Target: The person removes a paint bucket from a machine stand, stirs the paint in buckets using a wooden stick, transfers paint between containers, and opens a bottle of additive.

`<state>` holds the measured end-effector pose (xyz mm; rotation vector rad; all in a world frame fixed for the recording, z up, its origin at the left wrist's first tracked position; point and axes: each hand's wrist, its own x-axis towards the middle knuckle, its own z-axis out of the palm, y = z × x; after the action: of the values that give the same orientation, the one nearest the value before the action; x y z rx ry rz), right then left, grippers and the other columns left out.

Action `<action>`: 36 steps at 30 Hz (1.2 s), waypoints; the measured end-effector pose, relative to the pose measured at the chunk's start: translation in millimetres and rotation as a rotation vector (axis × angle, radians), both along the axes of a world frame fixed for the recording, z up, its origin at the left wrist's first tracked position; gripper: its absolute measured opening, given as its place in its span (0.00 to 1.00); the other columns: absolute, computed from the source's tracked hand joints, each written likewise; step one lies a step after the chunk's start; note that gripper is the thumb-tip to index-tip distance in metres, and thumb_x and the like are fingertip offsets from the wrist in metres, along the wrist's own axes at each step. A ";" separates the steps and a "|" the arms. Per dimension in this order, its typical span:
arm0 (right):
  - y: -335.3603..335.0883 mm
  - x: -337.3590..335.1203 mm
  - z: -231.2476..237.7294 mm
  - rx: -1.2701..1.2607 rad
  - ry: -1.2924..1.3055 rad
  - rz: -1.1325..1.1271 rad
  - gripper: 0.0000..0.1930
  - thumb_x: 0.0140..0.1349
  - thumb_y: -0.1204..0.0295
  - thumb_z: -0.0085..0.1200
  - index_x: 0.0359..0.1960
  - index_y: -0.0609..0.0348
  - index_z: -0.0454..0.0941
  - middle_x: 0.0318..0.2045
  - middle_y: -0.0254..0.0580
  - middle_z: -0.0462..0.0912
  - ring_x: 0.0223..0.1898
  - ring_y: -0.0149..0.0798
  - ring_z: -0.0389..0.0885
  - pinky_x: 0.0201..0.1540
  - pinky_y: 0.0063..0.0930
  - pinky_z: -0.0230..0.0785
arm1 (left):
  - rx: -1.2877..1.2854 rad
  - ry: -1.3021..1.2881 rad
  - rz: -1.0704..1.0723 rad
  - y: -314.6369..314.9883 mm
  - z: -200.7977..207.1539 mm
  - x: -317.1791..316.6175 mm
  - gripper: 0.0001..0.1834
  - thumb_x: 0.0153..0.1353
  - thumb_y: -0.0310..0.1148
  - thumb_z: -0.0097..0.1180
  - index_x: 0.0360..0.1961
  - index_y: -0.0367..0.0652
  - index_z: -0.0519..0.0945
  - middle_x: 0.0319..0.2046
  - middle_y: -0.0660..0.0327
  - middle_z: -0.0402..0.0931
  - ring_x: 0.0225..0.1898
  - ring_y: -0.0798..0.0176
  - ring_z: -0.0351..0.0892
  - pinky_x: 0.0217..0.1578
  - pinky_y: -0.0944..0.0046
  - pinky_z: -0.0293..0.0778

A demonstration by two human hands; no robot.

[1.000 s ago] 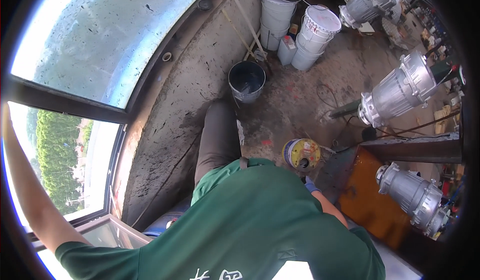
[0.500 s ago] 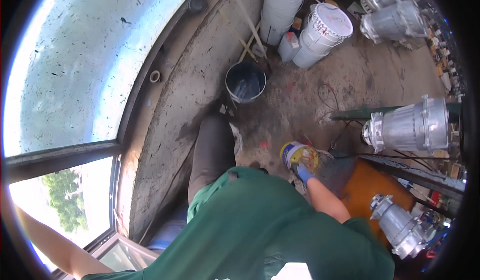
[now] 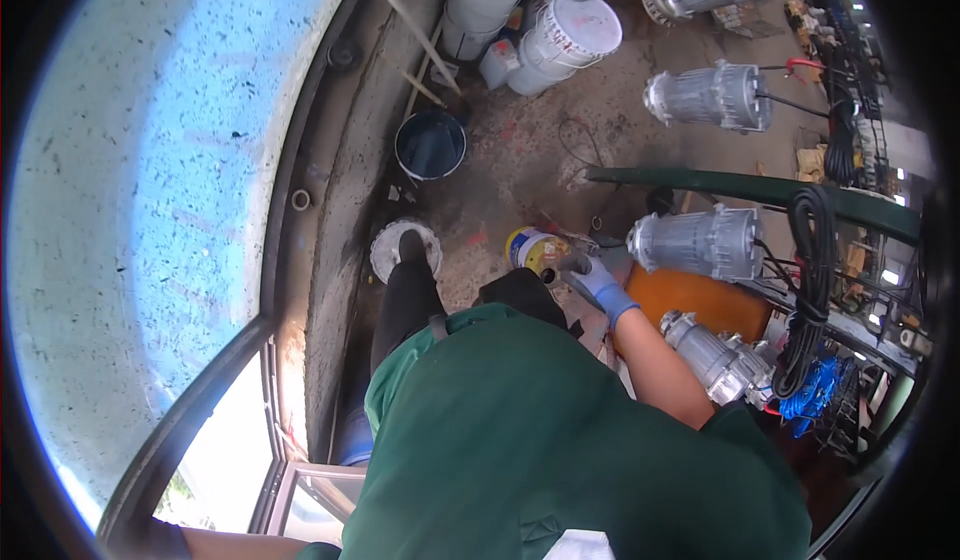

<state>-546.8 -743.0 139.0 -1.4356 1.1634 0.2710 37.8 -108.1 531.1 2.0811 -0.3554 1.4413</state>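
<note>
My right hand (image 3: 600,288), in a blue-grey glove, is just right of and nearer than a small yellow, white and blue tub (image 3: 522,248). Its fingers are curled. A dark round end shows by the fingertips, but what it belongs to is unclear. Some thin tools or wires lie beside the tub's right rim. My left forearm (image 3: 240,545) reaches out to the lower left, beside the window frame (image 3: 190,430). Only a dark glove cuff shows at the wrist; the left fingers are lost in shadow.
Silver finned motors (image 3: 700,243) with black cables stand along the right, near a green beam (image 3: 740,185). Ahead are a dark bucket (image 3: 430,165) and white lidded pails (image 3: 545,60). A white bucket (image 3: 380,255) is by my left leg. A concrete ledge (image 3: 345,220) runs along the left.
My view has shifted, so most things sit farther left and higher. My right hand has moved from the tub's near rim to its right side. My left forearm has dropped lower in view.
</note>
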 end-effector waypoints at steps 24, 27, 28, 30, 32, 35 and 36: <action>-49.6 -46.2 217.9 -0.482 -0.378 -0.078 0.16 0.66 0.82 0.57 0.55 0.60 0.81 0.52 0.42 0.85 0.54 0.35 0.82 0.58 0.28 0.72 | -0.214 -0.315 -0.049 -102.8 6.1 -56.3 0.26 0.79 0.42 0.42 0.61 0.27 0.73 0.58 0.45 0.76 0.57 0.50 0.79 0.65 0.50 0.72; -41.5 -49.9 252.6 -0.547 -0.448 -0.081 0.18 0.65 0.82 0.57 0.57 0.60 0.80 0.53 0.42 0.85 0.54 0.35 0.82 0.58 0.28 0.72 | -0.186 -0.497 -0.191 -192.1 -13.9 -87.6 0.25 0.79 0.41 0.42 0.61 0.27 0.73 0.58 0.45 0.76 0.57 0.50 0.79 0.65 0.50 0.72; -39.6 -52.2 264.2 -0.536 -0.466 -0.111 0.19 0.65 0.82 0.57 0.58 0.59 0.80 0.54 0.43 0.84 0.54 0.36 0.82 0.59 0.28 0.72 | -0.210 -0.468 -0.302 -234.7 -31.0 -101.3 0.25 0.79 0.41 0.42 0.61 0.27 0.73 0.59 0.45 0.76 0.57 0.50 0.79 0.65 0.50 0.72; -32.1 -67.0 304.7 -0.521 -0.441 -0.154 0.21 0.64 0.84 0.55 0.60 0.57 0.80 0.57 0.45 0.83 0.58 0.38 0.81 0.61 0.32 0.71 | -0.464 -0.046 -0.577 -356.6 -96.8 -136.2 0.25 0.80 0.40 0.43 0.63 0.27 0.72 0.62 0.45 0.75 0.61 0.50 0.77 0.67 0.51 0.70; -27.9 -87.4 340.9 -0.712 -0.422 -0.045 0.21 0.62 0.82 0.57 0.58 0.57 0.81 0.58 0.49 0.82 0.62 0.48 0.79 0.65 0.38 0.69 | -0.633 0.541 -0.951 -432.1 -149.2 -170.7 0.26 0.79 0.34 0.44 0.72 0.31 0.64 0.68 0.45 0.69 0.68 0.50 0.71 0.71 0.52 0.65; -22.4 -106.5 359.9 -1.023 -0.340 0.186 0.21 0.61 0.76 0.64 0.58 0.58 0.81 0.60 0.51 0.79 0.64 0.53 0.77 0.67 0.42 0.67 | -0.652 1.052 -1.050 -485.9 -242.5 -202.2 0.27 0.79 0.34 0.44 0.74 0.32 0.64 0.69 0.46 0.68 0.68 0.51 0.71 0.70 0.53 0.67; -18.9 -112.0 356.0 -1.055 -0.409 0.123 0.22 0.61 0.75 0.64 0.59 0.58 0.81 0.59 0.50 0.80 0.63 0.52 0.77 0.67 0.42 0.68 | -0.501 1.037 -1.011 -482.7 -292.3 -194.7 0.27 0.78 0.33 0.44 0.74 0.34 0.64 0.69 0.45 0.69 0.66 0.50 0.73 0.67 0.52 0.70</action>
<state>-658.8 -761.9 495.1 -2.3278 0.8810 -0.6343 -156.9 -590.8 238.8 1.5376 -0.4342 -0.1757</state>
